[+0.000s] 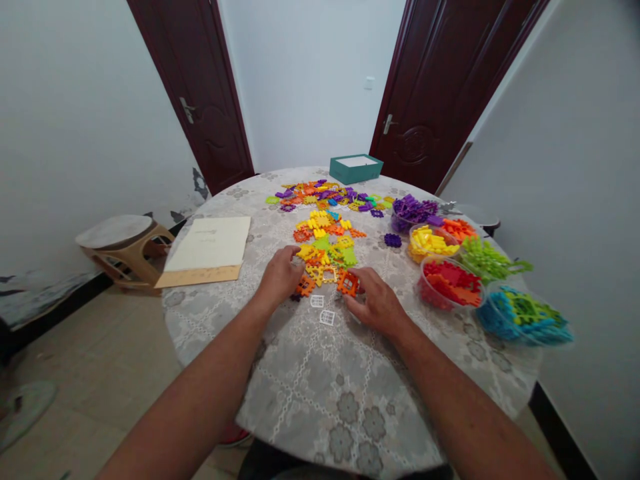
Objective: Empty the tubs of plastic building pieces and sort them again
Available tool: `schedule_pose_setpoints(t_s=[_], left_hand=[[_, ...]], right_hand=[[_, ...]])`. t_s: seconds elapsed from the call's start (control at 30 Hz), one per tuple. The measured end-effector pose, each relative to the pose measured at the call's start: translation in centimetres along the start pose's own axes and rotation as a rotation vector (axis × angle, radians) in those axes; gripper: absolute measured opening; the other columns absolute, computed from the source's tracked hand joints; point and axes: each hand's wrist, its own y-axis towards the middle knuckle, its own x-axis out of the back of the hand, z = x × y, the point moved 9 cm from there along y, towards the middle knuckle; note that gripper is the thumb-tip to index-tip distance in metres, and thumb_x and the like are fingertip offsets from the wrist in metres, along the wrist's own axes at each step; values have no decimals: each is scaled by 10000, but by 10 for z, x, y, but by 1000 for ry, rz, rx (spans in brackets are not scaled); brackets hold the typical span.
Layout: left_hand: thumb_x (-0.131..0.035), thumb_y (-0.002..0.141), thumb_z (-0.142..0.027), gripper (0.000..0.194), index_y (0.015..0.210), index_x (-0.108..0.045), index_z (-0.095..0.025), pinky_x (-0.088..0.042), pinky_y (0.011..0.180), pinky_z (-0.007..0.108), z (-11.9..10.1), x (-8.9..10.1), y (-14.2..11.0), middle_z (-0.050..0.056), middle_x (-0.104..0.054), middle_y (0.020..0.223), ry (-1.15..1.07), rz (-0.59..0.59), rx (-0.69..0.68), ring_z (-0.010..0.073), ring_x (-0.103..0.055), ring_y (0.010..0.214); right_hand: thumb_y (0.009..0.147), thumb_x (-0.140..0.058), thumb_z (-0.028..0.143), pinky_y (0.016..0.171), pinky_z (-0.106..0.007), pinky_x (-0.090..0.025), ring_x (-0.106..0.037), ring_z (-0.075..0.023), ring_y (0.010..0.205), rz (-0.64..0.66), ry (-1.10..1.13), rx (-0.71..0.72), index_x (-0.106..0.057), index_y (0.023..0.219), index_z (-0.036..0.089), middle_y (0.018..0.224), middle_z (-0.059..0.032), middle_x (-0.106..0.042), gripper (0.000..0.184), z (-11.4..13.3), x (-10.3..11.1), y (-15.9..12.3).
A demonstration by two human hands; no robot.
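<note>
My right hand (376, 303) has its thumb and fingers on an orange square building piece (349, 283) with a window-like opening. My left hand (281, 277) is curled at the left edge of a pile of yellow, green and orange plastic building pieces (325, 252); what lies between its fingertips, if anything, is too small to make out. Just below that hand's fingers lies another orange piece (305, 287). Between the hands sits a yellow square frame piece (329, 275). Two small white window-shaped pieces, an upper one (317, 301) and a lower one (327, 317), rest on the tablecloth nearer to me.
On the right stand tubs of purple pieces (413, 210), yellow pieces (433, 241), red pieces (451, 283) and blue-green pieces (525, 317). Mixed pieces (325, 193) spread farther back, before a green box (356, 172). A paper folder (210, 247) lies at left.
</note>
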Motion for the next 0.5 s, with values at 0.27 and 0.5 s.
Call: schedule_pose_setpoints(t_s=[0.27,0.5], left_hand=[[-850,711,-284,451,1142,-734,-214,-383,1177,457,11,-26,51,166,-733,1269,140,152,-24,370,-611,1298],[-666,883,-366,259,1094,-718,-225,-458,1064,404,16,-35,56,146,-761,1194,400,273,-192,342,-652,1207]], right_hand=[[904,-699,276,1050,-438,-540,-620,-269,1222,53,0,-33,-548,1455,230,1346,-132,-615,573,5,-4,0],[921,-711,361,998,-390,-538,-625,-245,1179,123,-48,-107,-552,1447,243,1345,-112,-618,563,-1,-5,3]])
